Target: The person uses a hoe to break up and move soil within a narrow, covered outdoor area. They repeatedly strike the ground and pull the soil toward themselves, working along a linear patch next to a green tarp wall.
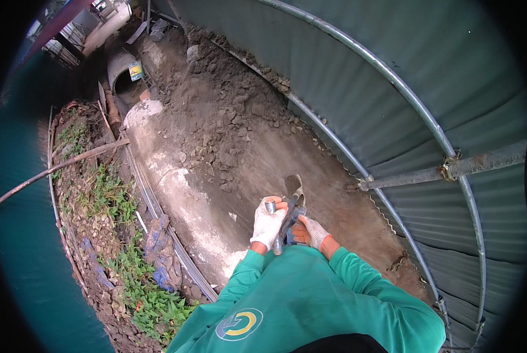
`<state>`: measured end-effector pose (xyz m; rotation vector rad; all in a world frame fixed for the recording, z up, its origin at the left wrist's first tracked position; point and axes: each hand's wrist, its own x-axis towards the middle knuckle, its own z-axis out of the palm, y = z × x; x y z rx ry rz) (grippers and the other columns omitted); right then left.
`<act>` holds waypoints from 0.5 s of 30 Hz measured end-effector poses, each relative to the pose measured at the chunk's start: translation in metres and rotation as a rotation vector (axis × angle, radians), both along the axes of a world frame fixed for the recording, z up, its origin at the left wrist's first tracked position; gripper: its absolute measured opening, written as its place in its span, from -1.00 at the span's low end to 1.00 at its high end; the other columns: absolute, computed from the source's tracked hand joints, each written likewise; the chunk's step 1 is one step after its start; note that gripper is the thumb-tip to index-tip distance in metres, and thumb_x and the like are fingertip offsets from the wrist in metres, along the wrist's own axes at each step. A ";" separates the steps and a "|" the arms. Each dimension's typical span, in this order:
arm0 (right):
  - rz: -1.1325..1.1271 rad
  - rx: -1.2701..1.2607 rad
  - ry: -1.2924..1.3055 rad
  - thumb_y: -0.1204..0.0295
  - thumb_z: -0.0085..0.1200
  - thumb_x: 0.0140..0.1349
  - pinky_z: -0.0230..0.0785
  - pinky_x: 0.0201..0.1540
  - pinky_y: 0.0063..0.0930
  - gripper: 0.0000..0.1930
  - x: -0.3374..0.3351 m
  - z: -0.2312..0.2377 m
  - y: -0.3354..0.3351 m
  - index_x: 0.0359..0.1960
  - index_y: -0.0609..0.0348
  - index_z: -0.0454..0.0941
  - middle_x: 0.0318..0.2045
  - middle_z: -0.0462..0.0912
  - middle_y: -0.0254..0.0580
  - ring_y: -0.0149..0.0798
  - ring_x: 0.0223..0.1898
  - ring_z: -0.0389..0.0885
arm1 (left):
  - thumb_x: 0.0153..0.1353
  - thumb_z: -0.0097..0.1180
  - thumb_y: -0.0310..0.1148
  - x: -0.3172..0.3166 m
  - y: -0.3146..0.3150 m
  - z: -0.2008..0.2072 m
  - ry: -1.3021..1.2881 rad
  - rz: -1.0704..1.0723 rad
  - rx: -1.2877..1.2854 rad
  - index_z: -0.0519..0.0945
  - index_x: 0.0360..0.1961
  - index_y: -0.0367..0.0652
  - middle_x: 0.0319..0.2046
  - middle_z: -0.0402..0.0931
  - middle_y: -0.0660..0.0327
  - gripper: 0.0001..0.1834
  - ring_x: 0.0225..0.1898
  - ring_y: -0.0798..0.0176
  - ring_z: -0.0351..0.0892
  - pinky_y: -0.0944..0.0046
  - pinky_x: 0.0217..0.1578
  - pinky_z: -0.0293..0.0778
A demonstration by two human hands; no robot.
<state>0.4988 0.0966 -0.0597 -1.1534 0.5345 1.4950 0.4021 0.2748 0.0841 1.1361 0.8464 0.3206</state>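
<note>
My left hand (267,223), in a white work glove with orange fingertips, is closed around a short silver metal cylinder (270,207) whose end pokes out of the fist. Close beside it, my right hand (312,231), gloved the same way, has its fingers curled against a dark blue-grey bundle (297,213) in front of my body. What exactly those fingers grip is hidden. Between the two hands runs a dark, long piece with a rounded grey end (278,246) near my shirt. Past them, a dark, muddy, curved shape (294,184) rests over the bare ground.
Beneath me lies packed brown earth (334,206), with a heap of loose soil (228,112) ahead. A corrugated metal wall (451,70) with pipe rails stands right. Left are long metal rods (157,209), weeds, a pole (63,172) and green water. A concrete pipe (117,66) opens far left.
</note>
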 end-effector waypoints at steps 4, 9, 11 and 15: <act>-0.181 0.444 0.066 -0.14 -0.08 0.47 0.52 0.16 0.09 -0.31 0.029 -0.041 0.063 0.33 0.21 0.35 0.17 0.57 0.20 0.07 0.14 0.62 | 0.13 0.24 -0.63 0.055 -0.006 0.028 0.168 -0.243 0.077 0.49 -0.21 -0.21 -0.30 0.67 0.12 -0.77 -0.18 0.25 0.69 0.25 -0.15 0.62; -0.637 -0.003 0.354 -0.02 0.14 0.35 0.61 0.03 -0.08 -0.47 0.057 -0.041 0.107 0.08 0.17 0.42 -0.11 0.61 0.04 -0.02 -0.15 0.67 | 0.07 0.22 -0.58 0.080 0.020 0.126 0.286 -0.577 0.280 0.50 -0.28 -0.19 -0.31 0.70 0.15 -0.81 -0.18 0.31 0.69 0.26 -0.09 0.57; -0.756 -0.100 0.358 0.06 0.24 0.31 0.63 -0.02 -0.13 -0.53 0.069 -0.038 0.123 -0.02 0.17 0.41 -0.22 0.59 -0.04 -0.07 -0.22 0.65 | 0.05 0.21 -0.61 0.071 0.055 0.176 0.208 -0.460 0.059 0.49 -0.29 -0.21 -0.27 0.73 0.08 -0.80 -0.12 0.25 0.72 0.26 -0.01 0.56; -0.890 -0.058 0.432 0.11 0.31 0.27 0.69 -0.22 -0.21 -0.56 0.109 -0.045 0.171 -0.17 0.23 0.43 -0.36 0.58 -0.10 -0.12 -0.35 0.62 | 0.08 0.21 -0.67 0.037 0.120 0.270 0.239 -0.445 0.124 0.47 -0.27 -0.25 -0.27 0.73 0.01 -0.78 -0.14 0.23 0.74 0.24 -0.05 0.61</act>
